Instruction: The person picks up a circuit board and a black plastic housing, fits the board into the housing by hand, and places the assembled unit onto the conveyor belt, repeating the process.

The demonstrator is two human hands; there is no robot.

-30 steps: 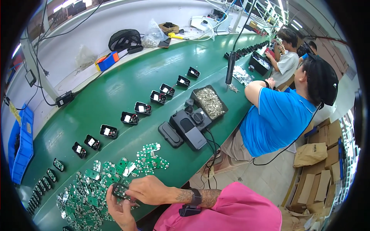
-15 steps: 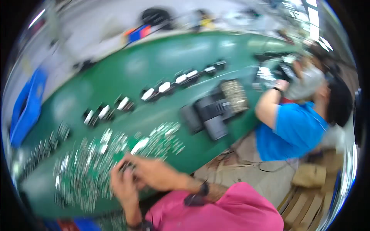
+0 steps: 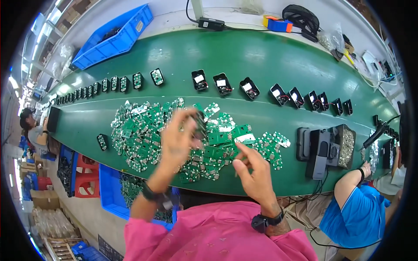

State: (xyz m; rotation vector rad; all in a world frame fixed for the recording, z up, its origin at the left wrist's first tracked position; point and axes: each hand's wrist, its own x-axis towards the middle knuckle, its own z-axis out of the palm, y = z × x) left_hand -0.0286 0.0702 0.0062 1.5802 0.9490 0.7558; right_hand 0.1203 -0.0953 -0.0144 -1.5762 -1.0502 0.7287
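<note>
Two hands: both come up from the lower edge over the green tabletop (image 3: 244,56), pink sleeves below them.
Left hand (image 3: 176,139): raised above the heap, its grip closed on a small dark casing (image 3: 201,124) pinched at the fingertips.
Right hand (image 3: 254,172): lower and to the right, fingers curled with thumb and forefinger close together; I cannot tell whether the grip holds anything.
Heap: green circuit boards (image 3: 143,135) lie piled on the tabletop under and between the hands.
Row: open black casings (image 3: 223,84) with white parts inside stand in a line beyond the heap.
Right of the heap: a black fixture (image 3: 320,152) beside a tray of small metal parts (image 3: 347,145).
Change from earlier frames: the view has swung left, so the blue bin (image 3: 115,37) now sits at the top and the co-worker in blue (image 3: 359,213) has slid to the lower right corner; the hands, which were together low over the boards, are now apart, the left one lifted.
Hard to make out: the held casing is motion-blurred and partly covered by fingers; the co-worker is cut off by the rim.
</note>
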